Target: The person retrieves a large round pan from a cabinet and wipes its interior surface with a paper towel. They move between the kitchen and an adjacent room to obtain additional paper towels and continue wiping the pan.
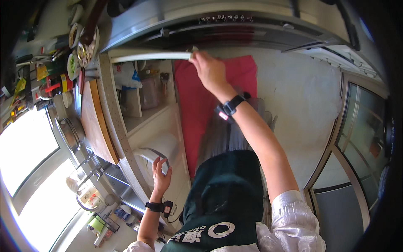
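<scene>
My right hand (208,71) is closed on the free edge of a white cabinet door (151,57), which stands swung out from the lower cupboard. Inside the open cupboard (138,121) are a white and blue plastic bag (127,77), a pinkish see-through container (149,94) and other items hard to make out. My left hand (161,178) hangs in front of the cabinets with its fingers apart and slightly curled, holding nothing. Behind its fingers a pale rounded object with a dark rim (151,156) shows in front of the cabinet; I cannot tell what it is.
A speckled countertop (110,104) runs along the left, bearing a wooden cutting board (96,123), bowls of food (88,48), bottles and a sink (130,197). A dark appliance front (220,33) lies ahead. A red mat (192,116) covers part of the floor; a glass-paned door (359,126) stands right.
</scene>
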Demonstrator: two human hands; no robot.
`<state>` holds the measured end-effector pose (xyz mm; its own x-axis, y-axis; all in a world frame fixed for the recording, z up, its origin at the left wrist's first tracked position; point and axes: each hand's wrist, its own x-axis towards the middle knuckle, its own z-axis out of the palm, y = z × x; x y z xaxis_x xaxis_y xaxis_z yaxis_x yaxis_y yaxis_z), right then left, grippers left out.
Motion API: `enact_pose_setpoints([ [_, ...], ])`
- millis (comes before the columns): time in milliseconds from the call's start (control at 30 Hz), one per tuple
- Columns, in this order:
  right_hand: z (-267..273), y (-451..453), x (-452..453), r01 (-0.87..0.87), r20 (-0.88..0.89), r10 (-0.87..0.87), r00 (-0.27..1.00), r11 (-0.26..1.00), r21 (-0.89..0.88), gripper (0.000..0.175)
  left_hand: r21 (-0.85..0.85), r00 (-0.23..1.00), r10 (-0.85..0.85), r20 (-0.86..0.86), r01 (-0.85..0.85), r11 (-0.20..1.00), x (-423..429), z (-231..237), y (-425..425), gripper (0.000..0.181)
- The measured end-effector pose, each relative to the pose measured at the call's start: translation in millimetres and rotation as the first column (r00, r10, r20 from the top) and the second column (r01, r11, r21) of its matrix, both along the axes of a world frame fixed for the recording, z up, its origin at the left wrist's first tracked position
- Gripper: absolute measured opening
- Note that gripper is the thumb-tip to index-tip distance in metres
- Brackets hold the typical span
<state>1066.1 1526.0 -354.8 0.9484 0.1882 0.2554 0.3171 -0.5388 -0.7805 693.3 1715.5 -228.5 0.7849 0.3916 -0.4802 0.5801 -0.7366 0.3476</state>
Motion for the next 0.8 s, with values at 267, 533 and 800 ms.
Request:
enact_pose_setpoints([
  [267, -52, 21, -68, 0.288, -0.368, -0.233, 0.9, 0.952, 0.102, 0.01, 0.017, 0.996, -0.091, 0.02, 0.091, 0.996, -22, 5, 19, 0.044],
  [533, -79, 86, -151, -0.187, -0.582, 0.212, 0.785, 0.977, 0.103, 0.012, 0.141, 0.985, 0.01, 0.172, -0.035, 0.989, -33, 19, 32, 0.053],
  [800, -82, 203, -182, -0.355, -0.667, 0.455, 0.59, 0.888, 0.293, 0.034, 0.48, 0.965, 0.091, 0.247, -0.204, 0.853, -49, 41, 115, 0.069],
])
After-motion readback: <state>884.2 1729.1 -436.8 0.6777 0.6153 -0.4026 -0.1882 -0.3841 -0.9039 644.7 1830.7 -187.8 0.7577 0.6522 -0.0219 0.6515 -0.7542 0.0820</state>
